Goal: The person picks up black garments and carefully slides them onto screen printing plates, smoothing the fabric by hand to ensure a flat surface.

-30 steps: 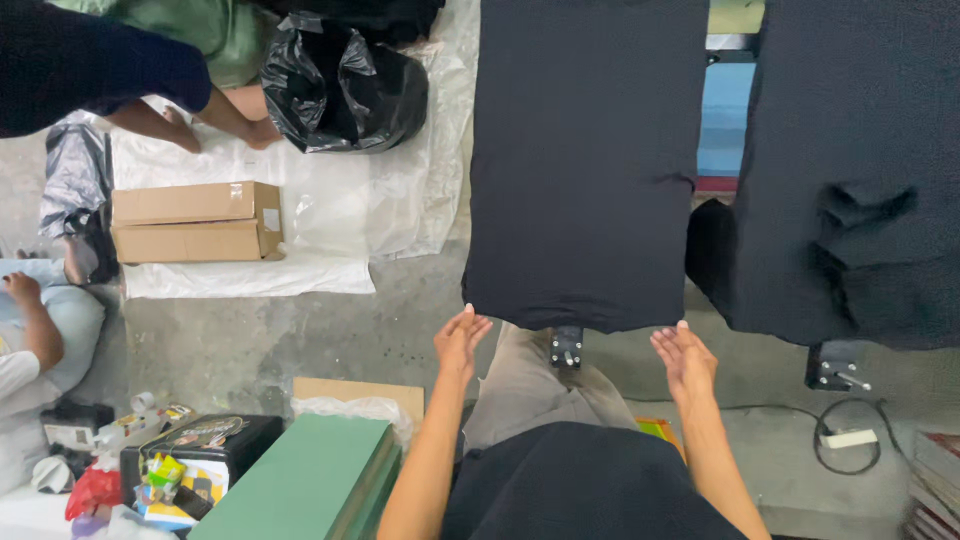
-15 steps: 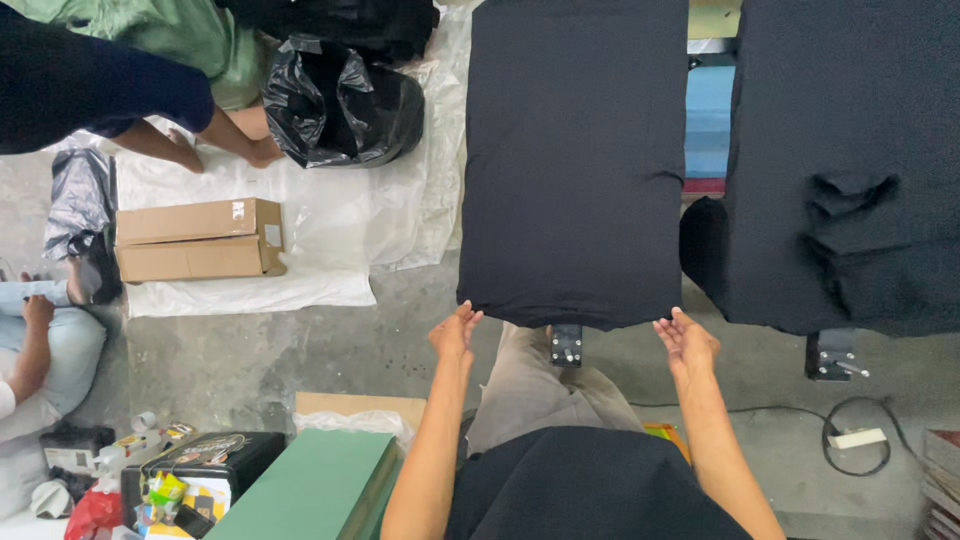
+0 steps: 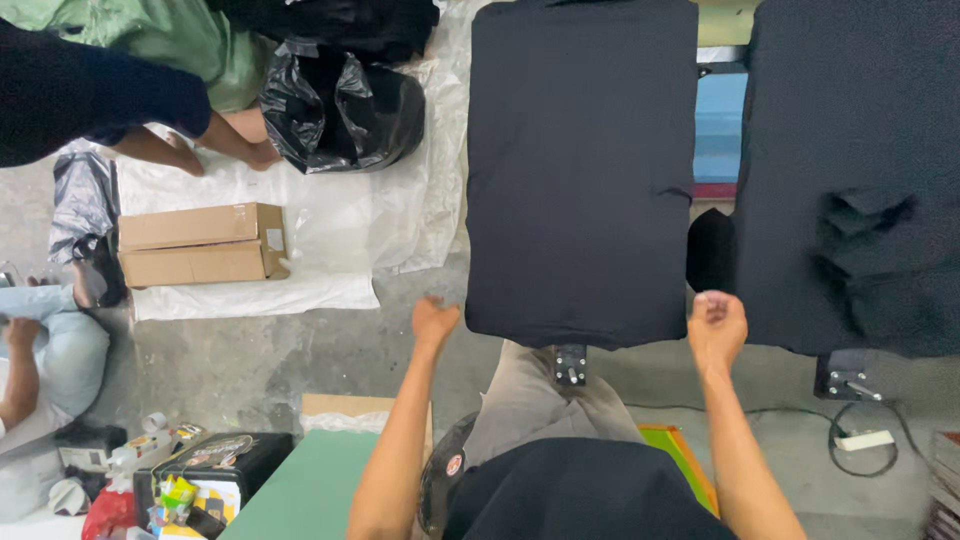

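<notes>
Black cloth [image 3: 583,170] lies stretched flat over a rectangular board, covering it from the far edge to the near edge, its near hem folded under along the board's front; beneath that front edge a small black metal bracket [image 3: 569,364] with bolts shows. The left hand [image 3: 435,323] sits just off the near left corner of the board, fingers curled together into a loose fist, close to the cloth's corner; whether it pinches the cloth cannot be told. The right hand [image 3: 716,325] sits at the near right corner, fingers likewise curled in, just beside the hem; a grip on the cloth cannot be made out.

To the right, well clear of the right hand, a second board carries another black garment [image 3: 850,170] with a rumpled patch near its middle; between the two boards a blue surface [image 3: 720,125] shows, and a dark rounded shape [image 3: 711,250] stands in the gap just above the right hand. A second bracket [image 3: 845,375] and a coiled cable with a white plug block [image 3: 862,440] lie on the floor at the near right.

To the left of the board, clear plastic sheeting [image 3: 330,230] spreads over the concrete floor; on it rest a brown cardboard box [image 3: 200,243] and a bulging black plastic bag [image 3: 340,110]. Another person's bare arm [image 3: 220,140] reaches across the sheeting beside the bag; a seated person in light jeans [image 3: 45,345] is at the far left edge. Near the left forearm lie a green panel [image 3: 310,490] and a black case [image 3: 215,470] with small bottles about it.
</notes>
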